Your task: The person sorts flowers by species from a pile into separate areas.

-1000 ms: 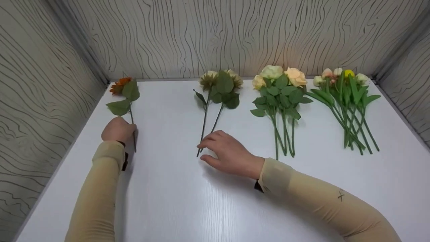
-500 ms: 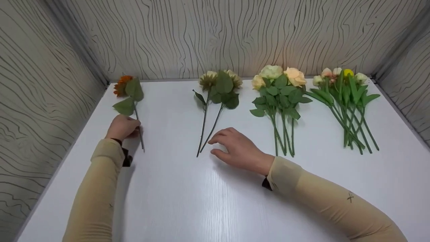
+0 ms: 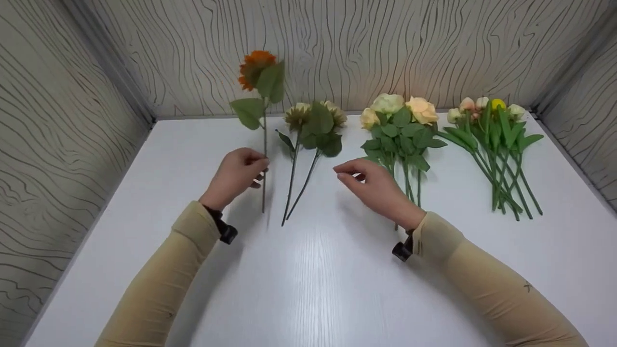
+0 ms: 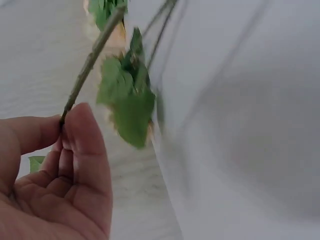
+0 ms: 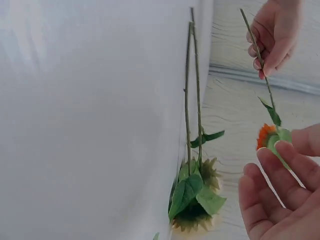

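An orange sunflower (image 3: 258, 70) with two broad green leaves is held above the table by its stem. My left hand (image 3: 236, 174) pinches that stem between thumb and fingers; the left wrist view shows the pinched stem (image 4: 92, 60) up close. Just right of it, two pale cream sunflowers (image 3: 315, 123) lie on the table with their stems crossing near the ends. My right hand (image 3: 378, 190) hovers between these and the roses, fingers loosely bent, holding nothing. In the right wrist view, the right hand's fingers (image 5: 280, 185) are spread apart with no flower between them.
A bunch of cream and peach roses (image 3: 405, 120) lies right of centre, partly behind the right hand. Farther right lie several tulips (image 3: 496, 130) with crossing stems. Wood-patterned walls (image 3: 337, 48) enclose the white table (image 3: 308, 289) at the back and sides.
My left hand has lifted the orange sunflower off the table's left side and carried it right, beside the cream sunflowers. My right hand has drawn back rightward from the cream sunflowers' stems.
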Tool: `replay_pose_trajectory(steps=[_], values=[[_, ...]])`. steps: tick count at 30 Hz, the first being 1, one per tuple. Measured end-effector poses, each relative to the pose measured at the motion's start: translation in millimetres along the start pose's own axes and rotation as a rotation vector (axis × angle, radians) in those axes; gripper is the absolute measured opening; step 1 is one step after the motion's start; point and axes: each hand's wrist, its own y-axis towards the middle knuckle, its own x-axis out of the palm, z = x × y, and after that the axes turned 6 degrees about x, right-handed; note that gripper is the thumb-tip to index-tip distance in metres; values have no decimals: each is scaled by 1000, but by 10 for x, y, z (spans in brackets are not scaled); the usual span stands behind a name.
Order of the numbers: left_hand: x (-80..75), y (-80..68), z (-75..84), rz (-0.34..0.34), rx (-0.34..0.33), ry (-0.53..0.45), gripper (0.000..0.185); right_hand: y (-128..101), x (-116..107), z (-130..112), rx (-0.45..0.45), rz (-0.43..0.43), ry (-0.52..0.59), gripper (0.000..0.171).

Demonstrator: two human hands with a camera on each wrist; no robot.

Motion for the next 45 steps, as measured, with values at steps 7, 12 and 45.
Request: replay_pose_trajectory(steps=[7,12,45], values=[[630,-155,290,-152,148,-103,16,115,-141,6,165,-3,339,34],[956,-226,369,-239,175,-124,13,156,-200,20,246,3,584,41],[891,-26,197,-184,149,-15,10,147,-201,213,368,-9,667,34]])
